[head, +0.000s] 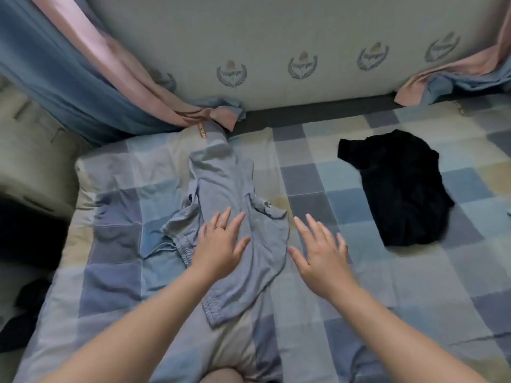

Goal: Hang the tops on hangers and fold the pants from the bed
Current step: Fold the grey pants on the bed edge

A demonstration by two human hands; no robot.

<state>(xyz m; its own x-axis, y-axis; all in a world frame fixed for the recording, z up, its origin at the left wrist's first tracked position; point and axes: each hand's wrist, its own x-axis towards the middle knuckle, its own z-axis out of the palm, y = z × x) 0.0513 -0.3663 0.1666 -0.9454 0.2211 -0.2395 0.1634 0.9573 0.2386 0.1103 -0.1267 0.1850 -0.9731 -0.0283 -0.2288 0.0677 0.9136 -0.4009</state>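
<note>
Light blue pants (221, 186) with an elastic waistband lie stretched out on the checked bed sheet (318, 299), legs pointing toward the far wall. My left hand (221, 244) lies flat on them near the waistband, fingers straight and spread. Just right of the pants, my right hand (320, 250) hovers or rests over the sheet with straight, spread fingers and holds nothing. A black top (401, 189) lies crumpled on the sheet to the right, apart from both hands.
A wall with printed emblems (276, 37) runs behind the bed. Blue and pink curtains (83, 78) hang at the left and drape onto the bed corner; more curtain fabric (456, 76) sits at the far right. Dark clothing (25, 308) lies off the bed's left edge.
</note>
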